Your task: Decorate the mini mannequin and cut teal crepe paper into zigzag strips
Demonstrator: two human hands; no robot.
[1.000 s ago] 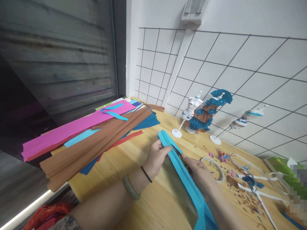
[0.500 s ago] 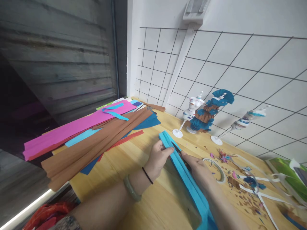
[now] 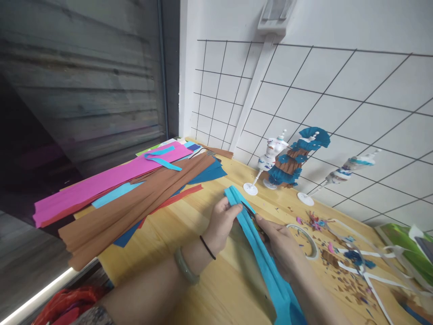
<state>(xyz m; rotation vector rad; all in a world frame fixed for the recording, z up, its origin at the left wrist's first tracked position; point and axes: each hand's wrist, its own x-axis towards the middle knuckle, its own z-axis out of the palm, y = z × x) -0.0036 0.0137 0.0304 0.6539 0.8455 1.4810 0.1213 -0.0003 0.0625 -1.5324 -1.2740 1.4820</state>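
Observation:
A long folded strip of turquoise crepe paper [image 3: 256, 243] runs from the middle of the table down toward me. My left hand [image 3: 221, 221] pinches it near its far end, thumb on top. In my right hand [image 3: 279, 239] are scissors [image 3: 249, 208], their dark blades lying along the strip near my left thumb. The handles are mostly hidden by my fingers. Just right of my right hand lies a roll of white tape [image 3: 313, 246].
Crepe paper sheets in brown [image 3: 142, 203], pink [image 3: 111, 183] and blue lie stacked at left. Small dress forms [image 3: 272, 153] stand along the grid wall, one wearing a blue and brown paper dress [image 3: 292, 160]. Paper scraps [image 3: 345, 280] litter the right side. A green packet [image 3: 402, 248] sits at far right.
The near part of the turquoise strip has shifted and bunched slightly. My left thumb has drawn back a little; my right hand and the scissors have hardly moved.

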